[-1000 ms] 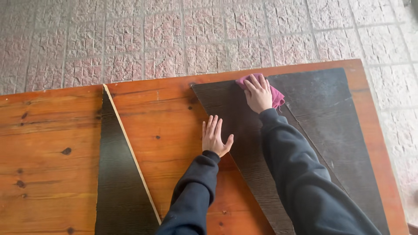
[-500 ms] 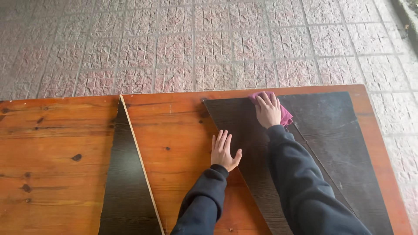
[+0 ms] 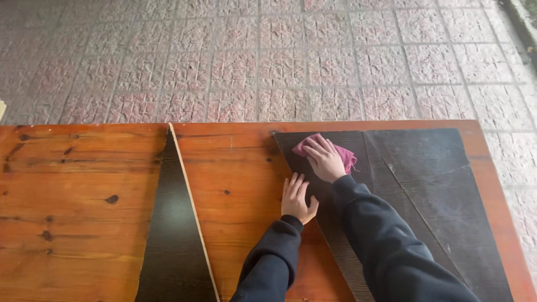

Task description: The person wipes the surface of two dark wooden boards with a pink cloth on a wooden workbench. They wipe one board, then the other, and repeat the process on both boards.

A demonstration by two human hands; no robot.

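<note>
Now wiping near the upper left corner of the dark panel [image 3: 436,184], right hand [image 3: 325,160] pressed flat, fingers spread over the pink cloth [image 3: 335,152] rather than clenched; half a second earlier worked a little further right along the top edge, so cleaning seemingly creeping toward that corner. Left hand [image 3: 298,198] open, palm down, straddling the panel's slanted left edge and the orange wooden surface [image 3: 84,184], bracing much as before. Well to the left, a second dark triangular panel [image 3: 173,235], untouched

Two bare hands, left [image 3: 296,197] and right [image 3: 325,161], emerge from long dark navy sleeves [image 3: 386,246] with ribbed cuffs.
</note>
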